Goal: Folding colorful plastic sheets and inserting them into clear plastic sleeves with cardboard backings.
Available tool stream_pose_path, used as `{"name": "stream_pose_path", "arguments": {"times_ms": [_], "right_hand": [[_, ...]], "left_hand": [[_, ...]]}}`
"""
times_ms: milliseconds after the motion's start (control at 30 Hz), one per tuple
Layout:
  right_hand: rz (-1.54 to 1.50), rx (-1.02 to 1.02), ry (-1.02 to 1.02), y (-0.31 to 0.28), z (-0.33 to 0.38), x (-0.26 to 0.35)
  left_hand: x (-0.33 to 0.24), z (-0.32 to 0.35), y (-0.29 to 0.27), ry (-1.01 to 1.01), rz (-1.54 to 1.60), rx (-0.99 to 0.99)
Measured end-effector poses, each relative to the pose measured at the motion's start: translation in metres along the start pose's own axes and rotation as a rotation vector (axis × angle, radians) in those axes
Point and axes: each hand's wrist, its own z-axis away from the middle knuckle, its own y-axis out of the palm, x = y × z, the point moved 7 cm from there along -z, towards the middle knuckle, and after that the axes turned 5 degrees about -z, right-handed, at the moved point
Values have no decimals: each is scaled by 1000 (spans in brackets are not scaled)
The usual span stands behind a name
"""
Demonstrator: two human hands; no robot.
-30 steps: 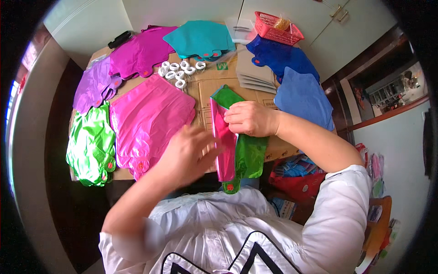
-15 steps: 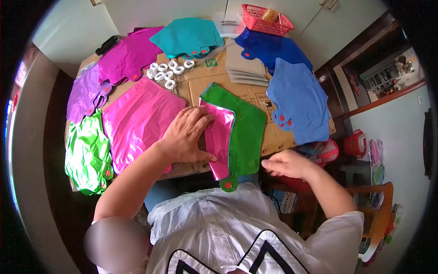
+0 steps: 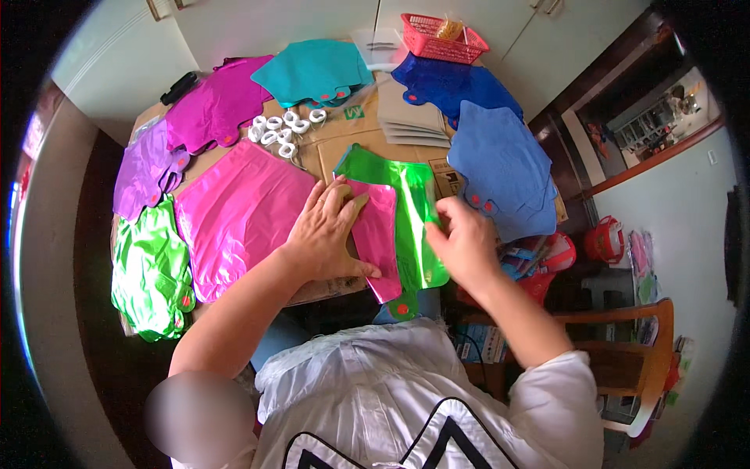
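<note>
On the cardboard in front of me lies a flat green foil sheet (image 3: 412,227), shiny, with a rounded tab and red dot at its near end. A narrower pink foil panel (image 3: 376,234) covers its left side. My left hand (image 3: 328,227) rests on the pink panel's left edge, fingers and thumb spread, pressing it down. At the green sheet's right edge, the curled fingers of my right hand (image 3: 461,241) grip the foil, and the edge lifts a little there. Left of my left hand a larger pink foil sheet (image 3: 242,215) lies flat.
Around the cardboard (image 3: 351,133) lie bright green (image 3: 152,266), purple (image 3: 144,168), magenta (image 3: 219,102), teal (image 3: 312,70), dark blue (image 3: 469,86) and light blue foil stacks (image 3: 504,168). White rings (image 3: 273,123), grey sheets (image 3: 410,117) and a red basket (image 3: 441,39) sit farther back.
My right hand has moved up and left from beside the green sheet and closed on its right edge. The green foil has bent and catches more light. My left hand stays pressed on the pink panel.
</note>
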Motion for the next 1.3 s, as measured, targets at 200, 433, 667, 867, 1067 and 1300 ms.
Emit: {"name": "stream_pose_path", "arguments": {"times_ms": [200,433,667,867,1067,1300], "right_hand": [[237,142,-489,71,32,43],[46,195,-598,80,37,37],[-75,220,-575,77,35,33],[-992,542,60,56,-10,-4],[158,284,-639,79,-34,6],[287,504,-530,64,39,11]], "left_hand": [[4,1,-1,-69,65,-33],[4,1,0,-60,71,-36],[-14,5,-16,122,-109,-141],[-15,10,-8,178,-47,-148],[-9,7,2,130,2,-85],[-13,9,-3,102,10,17]]}}
